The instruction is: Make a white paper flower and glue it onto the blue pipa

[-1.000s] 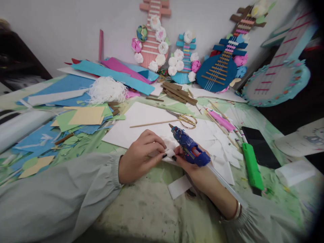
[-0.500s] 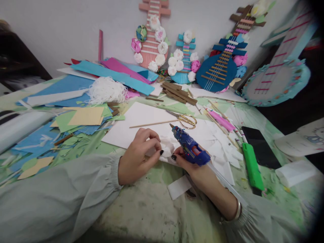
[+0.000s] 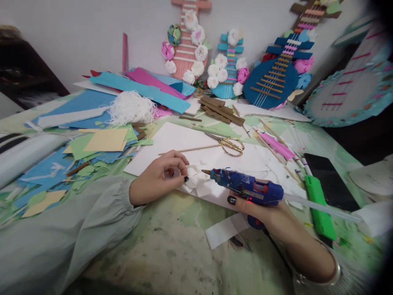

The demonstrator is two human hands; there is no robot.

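Near mid-frame, crumpled white paper (image 3: pixel 193 180) is pinched by nearly closed fingers of the left hand (image 3: pixel 156 178); the glue gun (image 3: pixel 245 186) is gripped by the right hand (image 3: pixel 273 217), its nozzle (image 3: pixel 206 172) best kept clear of fingertips.

Glue gun (image 3: pixel 247 186) in right hand (image 3: pixel 260 209).

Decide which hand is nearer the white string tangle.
Left. The left hand is in front of the white string, slightly right; the right hand, with the glue gun, is farther right.
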